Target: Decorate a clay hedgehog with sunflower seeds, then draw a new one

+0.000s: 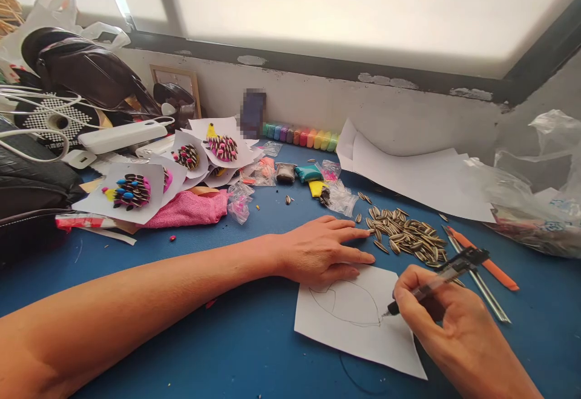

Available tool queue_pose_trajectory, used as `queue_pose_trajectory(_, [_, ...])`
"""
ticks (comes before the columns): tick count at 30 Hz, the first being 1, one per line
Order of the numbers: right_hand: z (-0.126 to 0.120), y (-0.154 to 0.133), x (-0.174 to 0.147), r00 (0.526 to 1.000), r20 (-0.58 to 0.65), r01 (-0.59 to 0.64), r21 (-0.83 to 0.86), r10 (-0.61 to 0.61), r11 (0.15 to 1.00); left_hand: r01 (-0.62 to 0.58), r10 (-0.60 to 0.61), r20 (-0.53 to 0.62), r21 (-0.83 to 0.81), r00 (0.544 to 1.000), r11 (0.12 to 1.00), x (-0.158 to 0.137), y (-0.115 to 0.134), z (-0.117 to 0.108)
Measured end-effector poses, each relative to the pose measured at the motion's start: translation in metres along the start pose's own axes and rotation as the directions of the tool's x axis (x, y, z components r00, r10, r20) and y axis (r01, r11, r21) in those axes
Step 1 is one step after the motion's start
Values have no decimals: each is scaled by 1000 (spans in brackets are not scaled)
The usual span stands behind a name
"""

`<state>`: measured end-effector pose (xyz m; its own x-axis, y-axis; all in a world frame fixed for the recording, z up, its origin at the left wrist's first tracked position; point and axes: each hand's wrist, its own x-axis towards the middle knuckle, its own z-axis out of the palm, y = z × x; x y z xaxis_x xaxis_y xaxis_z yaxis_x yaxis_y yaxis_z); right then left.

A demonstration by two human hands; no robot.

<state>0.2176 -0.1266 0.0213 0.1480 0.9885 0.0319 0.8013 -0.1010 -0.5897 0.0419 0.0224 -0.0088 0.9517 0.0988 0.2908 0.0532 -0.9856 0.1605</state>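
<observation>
My right hand [447, 314] is closed around a black and clear pen [436, 281], its tip touching or just above a white sheet of paper [363, 347]. Thin lines on the sheet form a rounded, leaf-like outline [347, 302] with a small curved section at its left end. My left hand [329, 247] lies flat over the sheet's top edge, fingers stretched to the right. Its fingertips reach the near edge of a pile of striped sunflower seeds [408, 235].
An orange tool [488, 263] and a clear stick [483, 290] lie at right. Blank sheets [408, 166] and a plastic bag [540, 205] sit behind. Seed-and-clay hedgehogs on paper [131, 192], a pink towel [190, 208], clay packets [308, 172] and a clay row [302, 137] stand left and back.
</observation>
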Motion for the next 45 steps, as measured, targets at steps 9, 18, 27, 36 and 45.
queue_pose_trajectory(9, [3, -8, 0, 1000, -14, -7, 2, 7, 1000, 1, -1, -2, -20, 1000, 1000, 0, 0, 1])
queue_pose_trajectory(18, [5, -7, -2, 999, 38, 1, 29, -2, 1000, -4, 3, -18, -34, 1000, 999, -1, -1, 2])
queue_pose_trajectory(27, [10, -1, -4, 999, 51, -2, 63, -2, 998, 10, -10, 9, -17, 1000, 1000, 0, 0, 1])
queue_pose_trajectory(36, [12, -22, -9, 998, -13, -64, 118, 66, 991, 14, -13, 21, -15, 1000, 1000, 0, 1, -1])
queue_pose_trajectory(45, [12, -22, -8, 1000, 10, -26, 130, 25, 991, -1, 1, -5, -30, 1000, 1000, 0, -1, 2])
